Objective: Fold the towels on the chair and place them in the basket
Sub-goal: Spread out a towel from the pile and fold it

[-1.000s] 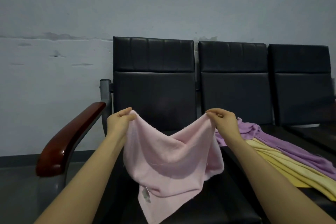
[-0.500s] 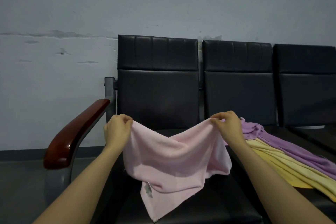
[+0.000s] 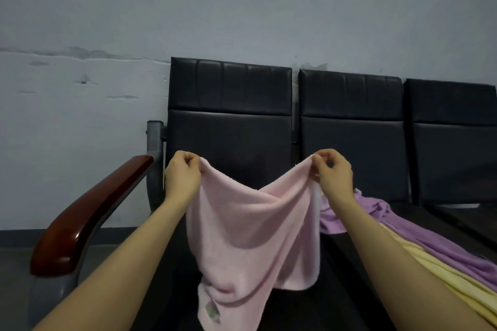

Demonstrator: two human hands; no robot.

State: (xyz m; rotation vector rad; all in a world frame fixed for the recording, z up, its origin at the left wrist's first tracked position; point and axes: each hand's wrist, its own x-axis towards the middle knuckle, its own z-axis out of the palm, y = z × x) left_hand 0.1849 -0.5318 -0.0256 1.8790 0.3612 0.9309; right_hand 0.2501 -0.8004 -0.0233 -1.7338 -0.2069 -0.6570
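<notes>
A pink towel [image 3: 252,234] hangs in the air over the leftmost seat of a row of black chairs [image 3: 231,140]. My left hand [image 3: 181,176] pinches its upper left corner and my right hand [image 3: 333,173] pinches its upper right corner. The top edge sags between the hands, and a small label shows near the bottom left corner. A purple towel [image 3: 419,234] and a yellow towel [image 3: 454,279] lie crumpled across the middle seat to the right. No basket is in view.
A dark red wooden armrest [image 3: 88,215] on a grey metal frame stands at the left of the seat. A pale wall [image 3: 80,115] runs behind the chairs, with grey floor [image 3: 16,263] at the lower left.
Both hands have lifted the pink towel higher, so it hangs longer over the seat. The view has shifted slightly to the left.
</notes>
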